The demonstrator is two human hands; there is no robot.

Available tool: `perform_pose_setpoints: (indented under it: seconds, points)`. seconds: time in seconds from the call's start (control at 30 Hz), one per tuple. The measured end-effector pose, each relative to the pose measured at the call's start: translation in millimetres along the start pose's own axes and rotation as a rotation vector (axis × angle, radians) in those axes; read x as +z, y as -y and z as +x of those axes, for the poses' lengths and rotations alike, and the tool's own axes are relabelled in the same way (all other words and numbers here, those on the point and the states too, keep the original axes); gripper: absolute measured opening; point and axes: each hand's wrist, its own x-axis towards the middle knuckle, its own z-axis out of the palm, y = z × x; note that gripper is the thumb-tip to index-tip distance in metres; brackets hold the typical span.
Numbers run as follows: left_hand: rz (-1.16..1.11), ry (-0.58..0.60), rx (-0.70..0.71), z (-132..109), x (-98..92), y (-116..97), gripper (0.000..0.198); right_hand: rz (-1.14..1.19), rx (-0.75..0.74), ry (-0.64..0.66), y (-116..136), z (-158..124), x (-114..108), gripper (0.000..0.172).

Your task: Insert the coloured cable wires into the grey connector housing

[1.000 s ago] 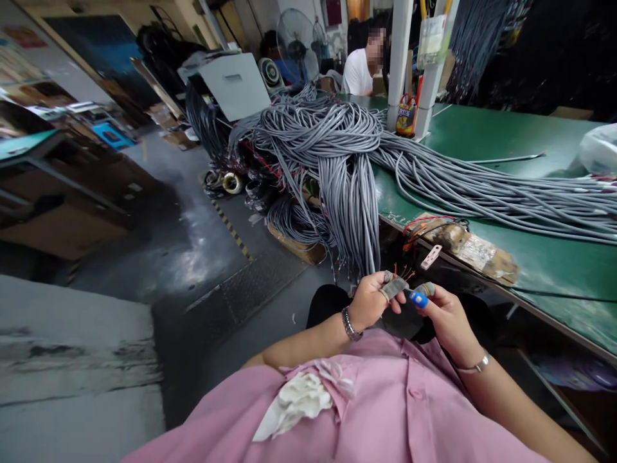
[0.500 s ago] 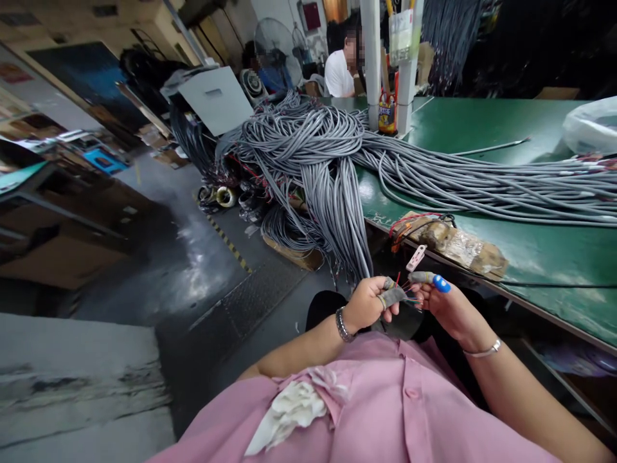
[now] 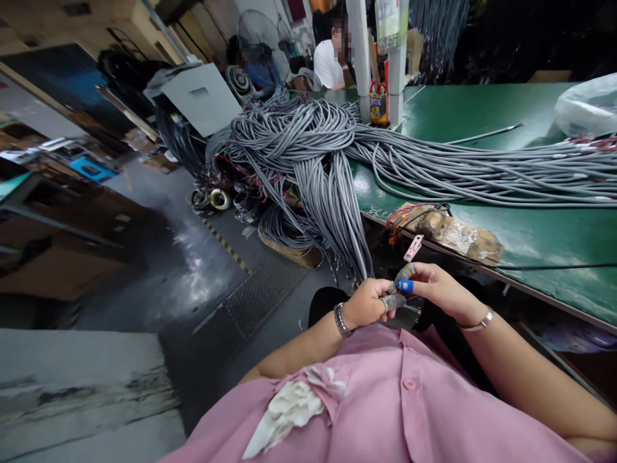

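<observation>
My left hand [image 3: 369, 303], its thumb and a finger in grey finger covers, is closed around the end of a grey cable. Thin coloured wires [image 3: 413, 309] fan out from its fingertips. My right hand [image 3: 441, 290] pinches right at the left fingertips; it wears a grey cover on one digit and a blue one on another. Whatever lies between the right fingertips is hidden. Just beyond the hands, a pink clip [image 3: 413, 248] is at the bench edge. A thick bundle of grey cables [image 3: 332, 193] hangs down toward my left hand.
Many more grey cables [image 3: 482, 168] stretch along the green bench [image 3: 486, 106]. A taped wooden block [image 3: 457, 236] with red and black wires lies on its front edge. A white post [image 3: 357, 58] rises from the bench, and a person in white [image 3: 328, 64] sits behind it.
My right hand has moved left, onto the left fingertips, and its fingers have closed there. The upright red wire is now covered. The view has shifted slightly.
</observation>
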Motion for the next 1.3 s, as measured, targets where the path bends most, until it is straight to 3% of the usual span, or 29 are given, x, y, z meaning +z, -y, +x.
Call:
perform_pose_setpoints:
  seconds: [0.4,0.6,0.83,1.07,1.3]
  points:
    - [-0.055,0.047,-0.025,6,-0.5,6,0.024,-0.123,-0.174,-0.130,-2,-1,16,0.027]
    - [-0.137,0.014,-0.028,2,-5.7,1,0.038,0.027,-0.059,-0.126,-3,-4,5,0.029]
    - [-0.163,0.014,-0.041,2,-4.6,-2,0.043,0.078,0.010,-0.007,8,-6,4,0.028]
    - [-0.167,0.002,-0.032,0,-4.8,-4,0.043,0.042,-0.012,-0.069,6,-5,7,0.022]
    - [-0.213,-0.048,-0.042,-2,-4.7,-9,0.043,0.150,-0.039,-0.221,-3,-9,5,0.017]
